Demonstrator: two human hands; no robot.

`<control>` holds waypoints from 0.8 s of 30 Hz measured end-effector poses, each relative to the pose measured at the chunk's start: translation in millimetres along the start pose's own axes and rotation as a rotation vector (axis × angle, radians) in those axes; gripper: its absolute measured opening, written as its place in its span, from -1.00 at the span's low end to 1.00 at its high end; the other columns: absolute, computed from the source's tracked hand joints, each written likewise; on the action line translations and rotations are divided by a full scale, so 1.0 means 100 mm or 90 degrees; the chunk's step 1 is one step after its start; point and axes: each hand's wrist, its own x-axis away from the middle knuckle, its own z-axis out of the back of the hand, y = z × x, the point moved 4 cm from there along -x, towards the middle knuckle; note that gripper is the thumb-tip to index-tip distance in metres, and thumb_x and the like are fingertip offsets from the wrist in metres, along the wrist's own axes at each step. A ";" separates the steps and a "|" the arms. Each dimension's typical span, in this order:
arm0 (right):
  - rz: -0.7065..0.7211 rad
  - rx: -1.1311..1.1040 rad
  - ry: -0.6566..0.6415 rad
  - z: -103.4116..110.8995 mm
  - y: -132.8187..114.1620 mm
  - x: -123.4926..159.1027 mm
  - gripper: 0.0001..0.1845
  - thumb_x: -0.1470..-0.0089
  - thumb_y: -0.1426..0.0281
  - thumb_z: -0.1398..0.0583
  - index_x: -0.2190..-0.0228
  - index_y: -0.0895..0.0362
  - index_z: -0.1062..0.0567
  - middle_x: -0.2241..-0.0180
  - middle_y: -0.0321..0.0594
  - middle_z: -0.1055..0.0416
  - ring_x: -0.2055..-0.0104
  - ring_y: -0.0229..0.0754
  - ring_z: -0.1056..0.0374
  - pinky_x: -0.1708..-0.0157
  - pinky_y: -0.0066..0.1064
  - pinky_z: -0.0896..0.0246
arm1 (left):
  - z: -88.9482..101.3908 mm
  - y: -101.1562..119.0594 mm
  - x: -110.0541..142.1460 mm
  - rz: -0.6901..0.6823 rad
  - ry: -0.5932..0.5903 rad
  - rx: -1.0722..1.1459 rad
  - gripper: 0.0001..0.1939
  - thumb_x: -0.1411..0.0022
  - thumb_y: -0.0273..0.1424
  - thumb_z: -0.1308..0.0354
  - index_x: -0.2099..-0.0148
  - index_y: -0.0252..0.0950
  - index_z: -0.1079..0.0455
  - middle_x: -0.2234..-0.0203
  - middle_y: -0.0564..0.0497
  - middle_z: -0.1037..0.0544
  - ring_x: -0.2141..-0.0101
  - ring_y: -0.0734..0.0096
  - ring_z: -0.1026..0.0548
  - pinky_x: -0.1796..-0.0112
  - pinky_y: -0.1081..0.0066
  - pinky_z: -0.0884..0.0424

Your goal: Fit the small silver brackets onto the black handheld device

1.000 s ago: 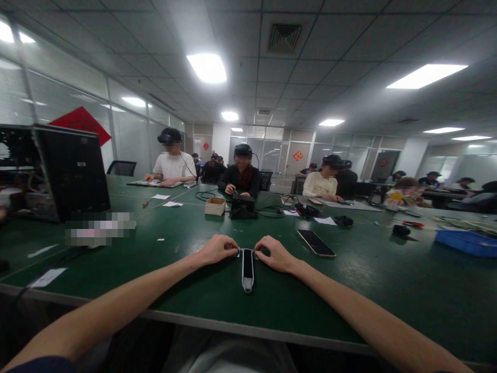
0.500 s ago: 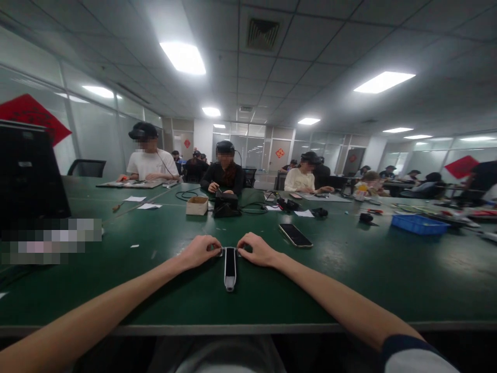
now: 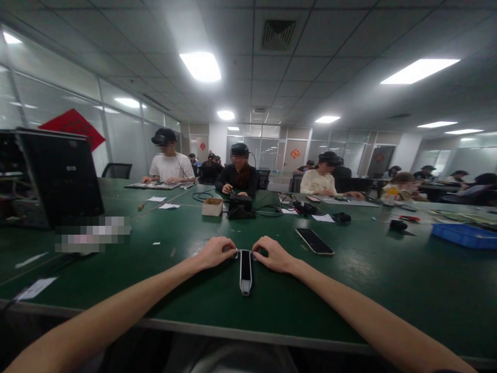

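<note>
A narrow black and silver device [image 3: 245, 272] lies lengthwise on the green table [image 3: 349, 280] in front of me. My left hand [image 3: 216, 252] rests at its far end on the left side, fingers curled and pinched against its top corner. On the other side my right hand [image 3: 272, 254] mirrors it, fingers curled onto the device's top right corner. Both forearms lie across the table's near edge.
A smartphone [image 3: 314, 241] lies to the right of my hands. Farther back stand a small cardboard box [image 3: 212, 206] and a black unit [image 3: 239, 208] with cables. A computer case [image 3: 58, 178] is at the left, a blue tray [image 3: 464, 234] at the right. Several people sit across the table.
My hands stay pinched on the device's far end. Only the view has swung right and then back left.
</note>
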 end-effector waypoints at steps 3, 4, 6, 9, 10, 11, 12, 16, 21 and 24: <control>0.002 -0.001 -0.005 -0.01 0.00 0.01 -0.89 -0.06 0.40 -0.14 0.36 0.16 -0.45 0.36 -0.20 -0.38 0.30 -0.22 -0.26 0.27 -0.35 -0.21 | 0.01 0.02 -0.01 -0.020 -0.001 -0.032 -0.72 -0.19 -0.28 0.01 0.27 -0.31 -0.47 0.41 -0.02 -0.49 0.41 0.40 -0.40 0.39 0.49 -0.24; 0.003 0.000 -0.006 -0.01 0.00 0.01 -0.88 -0.07 0.39 -0.13 0.36 0.16 -0.45 0.35 -0.20 -0.38 0.30 -0.22 -0.26 0.27 -0.35 -0.20 | 0.00 0.02 -0.02 -0.023 0.001 -0.037 -0.72 -0.20 -0.29 0.01 0.27 -0.32 -0.47 0.41 -0.03 -0.48 0.41 0.40 -0.39 0.39 0.49 -0.24; 0.004 0.006 -0.011 -0.02 0.02 0.01 -0.87 -0.08 0.37 -0.12 0.35 0.16 -0.45 0.34 -0.20 -0.38 0.29 -0.22 -0.26 0.26 -0.35 -0.19 | 0.00 0.02 -0.02 -0.027 0.002 -0.037 -0.72 -0.20 -0.30 0.02 0.27 -0.33 -0.47 0.41 -0.04 -0.48 0.42 0.40 -0.39 0.39 0.49 -0.25; -0.008 0.031 0.001 0.00 0.13 -0.01 -0.81 -0.13 0.32 -0.08 0.33 0.16 -0.44 0.33 -0.19 -0.38 0.27 -0.22 -0.25 0.23 -0.34 -0.17 | -0.02 0.01 -0.03 -0.027 0.002 -0.030 -0.73 -0.19 -0.30 0.00 0.26 -0.34 -0.47 0.41 -0.04 -0.48 0.42 0.39 -0.39 0.40 0.48 -0.25; -0.022 0.050 0.015 0.03 0.21 -0.02 -0.78 -0.14 0.31 -0.06 0.32 0.16 -0.44 0.33 -0.18 -0.38 0.27 -0.21 -0.25 0.22 -0.33 -0.16 | -0.01 0.01 -0.03 -0.024 0.004 -0.028 -0.73 -0.18 -0.29 -0.01 0.26 -0.34 -0.46 0.42 -0.04 -0.48 0.43 0.39 -0.39 0.41 0.48 -0.25; -0.042 0.077 0.034 0.08 0.31 -0.02 -0.76 -0.16 0.29 -0.04 0.32 0.16 -0.44 0.32 -0.17 -0.39 0.26 -0.20 -0.25 0.21 -0.32 -0.15 | -0.01 0.01 -0.02 -0.022 0.006 -0.024 -0.73 -0.18 -0.29 -0.02 0.26 -0.34 -0.46 0.42 -0.04 -0.47 0.43 0.39 -0.39 0.42 0.48 -0.25; -0.068 0.112 0.052 0.15 0.43 -0.01 -0.72 -0.17 0.27 -0.02 0.31 0.17 -0.45 0.31 -0.15 -0.39 0.26 -0.19 -0.25 0.20 -0.32 -0.14 | -0.01 0.01 -0.02 -0.021 0.009 -0.020 -0.73 -0.17 -0.28 -0.03 0.26 -0.34 -0.46 0.42 -0.04 -0.47 0.43 0.39 -0.39 0.42 0.48 -0.25; -0.249 0.296 0.106 0.52 1.05 0.16 -0.64 -0.17 0.22 0.01 0.31 0.19 -0.47 0.27 -0.05 -0.38 0.20 -0.11 -0.24 0.18 -0.29 -0.10 | -0.01 0.00 -0.02 -0.030 0.015 -0.011 -0.76 -0.15 -0.28 -0.05 0.26 -0.32 -0.45 0.41 -0.02 -0.47 0.42 0.41 -0.39 0.41 0.49 -0.26; -0.501 0.388 0.054 0.90 1.68 0.59 -0.49 -0.19 0.14 0.12 0.22 0.16 -0.50 0.14 0.01 -0.37 0.08 -0.01 -0.23 0.16 -0.27 -0.10 | -0.03 -0.01 -0.04 -0.036 0.014 -0.030 -0.78 -0.12 -0.33 -0.05 0.26 -0.32 -0.45 0.42 -0.01 -0.47 0.42 0.41 -0.40 0.38 0.48 -0.27; -0.570 0.314 -0.026 0.92 1.90 0.75 -0.41 -0.19 0.07 0.16 0.27 0.11 -0.55 0.16 -0.05 -0.41 0.09 -0.03 -0.27 0.14 -0.29 -0.09 | -0.02 -0.01 -0.05 -0.033 0.010 -0.032 -0.76 -0.11 -0.31 -0.05 0.26 -0.32 -0.45 0.42 -0.01 -0.48 0.42 0.39 -0.40 0.38 0.47 -0.28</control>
